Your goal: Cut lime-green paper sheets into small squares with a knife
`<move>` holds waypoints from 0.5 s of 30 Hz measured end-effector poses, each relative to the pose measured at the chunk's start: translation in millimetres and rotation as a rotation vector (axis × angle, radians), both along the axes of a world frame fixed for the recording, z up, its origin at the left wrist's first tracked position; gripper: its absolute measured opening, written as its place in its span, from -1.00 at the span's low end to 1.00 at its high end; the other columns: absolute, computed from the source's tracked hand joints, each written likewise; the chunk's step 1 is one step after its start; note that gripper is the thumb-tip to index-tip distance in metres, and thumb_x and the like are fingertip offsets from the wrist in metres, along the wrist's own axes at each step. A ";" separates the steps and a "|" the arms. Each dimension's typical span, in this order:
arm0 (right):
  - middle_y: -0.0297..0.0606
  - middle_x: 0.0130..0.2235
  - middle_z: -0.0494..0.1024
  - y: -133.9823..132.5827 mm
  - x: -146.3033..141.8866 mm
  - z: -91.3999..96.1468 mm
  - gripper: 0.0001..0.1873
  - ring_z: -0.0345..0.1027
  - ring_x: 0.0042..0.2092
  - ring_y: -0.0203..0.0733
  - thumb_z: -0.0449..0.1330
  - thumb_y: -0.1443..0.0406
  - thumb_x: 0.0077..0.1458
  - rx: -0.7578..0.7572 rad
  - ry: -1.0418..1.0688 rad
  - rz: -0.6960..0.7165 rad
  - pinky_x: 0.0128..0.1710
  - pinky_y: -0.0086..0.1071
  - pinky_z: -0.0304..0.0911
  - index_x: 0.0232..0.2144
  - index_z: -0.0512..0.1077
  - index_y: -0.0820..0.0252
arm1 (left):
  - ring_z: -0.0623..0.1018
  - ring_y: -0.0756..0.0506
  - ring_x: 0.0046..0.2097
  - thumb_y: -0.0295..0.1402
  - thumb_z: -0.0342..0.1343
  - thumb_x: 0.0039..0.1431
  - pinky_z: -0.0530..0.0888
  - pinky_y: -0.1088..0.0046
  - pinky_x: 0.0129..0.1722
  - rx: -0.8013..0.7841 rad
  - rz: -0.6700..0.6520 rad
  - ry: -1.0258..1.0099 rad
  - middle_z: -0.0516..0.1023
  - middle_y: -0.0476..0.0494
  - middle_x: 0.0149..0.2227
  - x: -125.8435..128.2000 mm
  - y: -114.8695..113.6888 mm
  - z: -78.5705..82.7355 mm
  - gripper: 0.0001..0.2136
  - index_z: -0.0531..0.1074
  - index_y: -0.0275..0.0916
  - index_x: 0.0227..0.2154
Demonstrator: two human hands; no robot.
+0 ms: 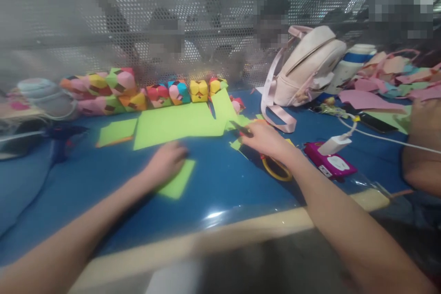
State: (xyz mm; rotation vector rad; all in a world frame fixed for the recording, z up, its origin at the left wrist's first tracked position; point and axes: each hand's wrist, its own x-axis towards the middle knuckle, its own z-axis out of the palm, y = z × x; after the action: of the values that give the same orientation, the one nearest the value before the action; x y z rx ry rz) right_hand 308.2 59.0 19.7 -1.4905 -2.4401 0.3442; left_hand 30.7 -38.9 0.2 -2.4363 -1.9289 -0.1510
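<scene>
Overlapping small green sheet [179, 181] on blue table [220, 174]: left hand [168, 158], fingers curled, blurred; grip cannot be told. Right hand [265, 137]: fingers closed on dark narrow tool [241, 128], above green scraps [236, 144], beside large green sheet [172, 121]. Yellow loop [278, 178] near right wrist. Multicoloured paper blocks [199, 91] behind.

A pale pink backpack [310, 66] stands on the blue-covered desk [220, 183] before a perforated screen [213, 0], a white bottle [349, 69] with a blue band just beside it. Nearer the front edge, a white plug [334, 145] sits at a magenta box [314, 157]; a dark phone [378, 122] lies farther right.
</scene>
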 end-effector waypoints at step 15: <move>-0.13 -0.20 0.49 -34.0 -31.6 -9.2 -0.73 0.37 -0.18 -0.11 0.13 0.34 0.13 0.067 0.047 0.362 -0.21 -0.33 0.21 -0.13 0.51 0.24 | 0.41 -0.42 0.16 0.09 0.12 0.05 0.42 0.04 0.03 -0.284 0.156 0.017 0.39 -0.40 0.20 9.5 -15.4 21.8 -0.23 0.22 -0.21 0.27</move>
State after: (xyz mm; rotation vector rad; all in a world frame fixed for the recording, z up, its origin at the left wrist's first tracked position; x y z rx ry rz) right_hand 276.7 25.0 10.6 -0.9983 -2.6494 0.3564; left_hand 40.2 -54.3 22.0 -2.4201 -2.2601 0.1574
